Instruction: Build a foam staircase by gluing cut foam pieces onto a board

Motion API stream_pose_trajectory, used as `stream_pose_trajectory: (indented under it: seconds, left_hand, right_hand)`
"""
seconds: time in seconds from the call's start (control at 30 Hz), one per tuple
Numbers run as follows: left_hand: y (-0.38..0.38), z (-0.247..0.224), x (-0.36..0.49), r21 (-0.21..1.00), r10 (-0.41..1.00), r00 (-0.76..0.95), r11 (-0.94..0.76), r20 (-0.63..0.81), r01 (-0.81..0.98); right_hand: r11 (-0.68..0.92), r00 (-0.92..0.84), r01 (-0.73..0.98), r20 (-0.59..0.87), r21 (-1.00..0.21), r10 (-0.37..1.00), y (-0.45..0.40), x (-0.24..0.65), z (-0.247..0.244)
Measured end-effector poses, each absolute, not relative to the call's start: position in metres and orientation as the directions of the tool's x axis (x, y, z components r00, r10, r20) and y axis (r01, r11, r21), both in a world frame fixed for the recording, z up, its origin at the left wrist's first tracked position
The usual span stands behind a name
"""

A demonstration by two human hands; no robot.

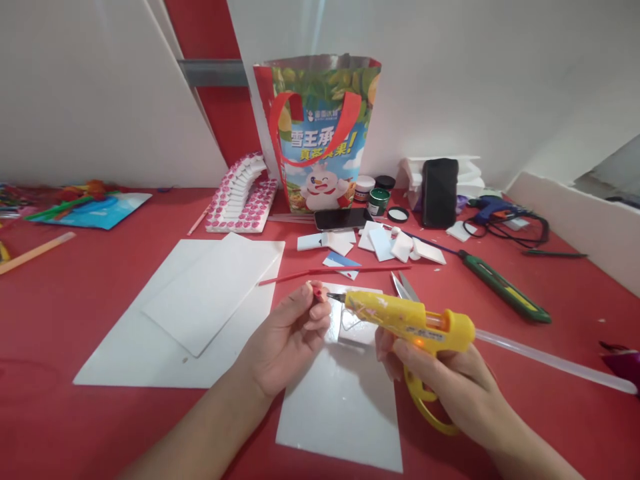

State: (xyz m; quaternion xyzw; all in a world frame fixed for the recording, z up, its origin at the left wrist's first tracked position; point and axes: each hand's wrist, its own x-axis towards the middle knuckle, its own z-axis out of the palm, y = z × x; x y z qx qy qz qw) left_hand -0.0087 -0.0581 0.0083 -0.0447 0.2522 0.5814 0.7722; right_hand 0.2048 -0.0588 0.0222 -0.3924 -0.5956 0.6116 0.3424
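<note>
My left hand (pixel 290 333) pinches a small red piece (pixel 318 293) between thumb and fingers, above the top of a white sheet (pixel 345 413). In my right hand (pixel 450 380) is a yellow glue gun (pixel 390 313), its dark nozzle pointing left and close to the red piece; whether they touch is hard to tell. A clear glue stick (pixel 550 360) sticks out of the gun's back. An orange light glows on its side. Scissors (pixel 405 287) lie partly hidden behind the gun. Thin red strips (pixel 340 269) lie beyond my hands.
White boards (pixel 125 340) lie at left. Behind stand a colourful bag (pixel 325 133), a pink-and-white model (pixel 240 197), paint jars (pixel 379 201) and an upright phone (pixel 440 193). A green cutter (pixel 505 287) and a blue tool with a black cable (pixel 493 210) are at right.
</note>
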Motion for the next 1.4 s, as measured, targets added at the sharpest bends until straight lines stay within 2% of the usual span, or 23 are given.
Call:
stream_pose_trajectory:
  seconds: [0.13, 0.57, 1.4]
  left_hand:
    - [-0.0569, 0.01, -0.0064, 0.248, 0.871, 0.183, 0.322, -0.457, -0.914]
    - [-0.0572, 0.0107, -0.0048, 0.208, 0.83, 0.183, 0.335, -0.527, -0.919]
    - [-0.0574, 0.0108, -0.0043, 0.168, 0.825, 0.218, 0.35, -0.521, -0.922]
  right_hand:
    - [-0.057, -0.467, 0.076, -0.086, -0.995, 0.88, -0.0603, 0.2068, 0.0202]
    - [0.01, -0.481, 0.132, -0.055, -0.991, 0.875, -0.0596, 0.2081, 0.0196]
    - [0.003, -0.474, 0.173, -0.08, -0.985, 0.877, -0.0593, 0.209, 0.0185]
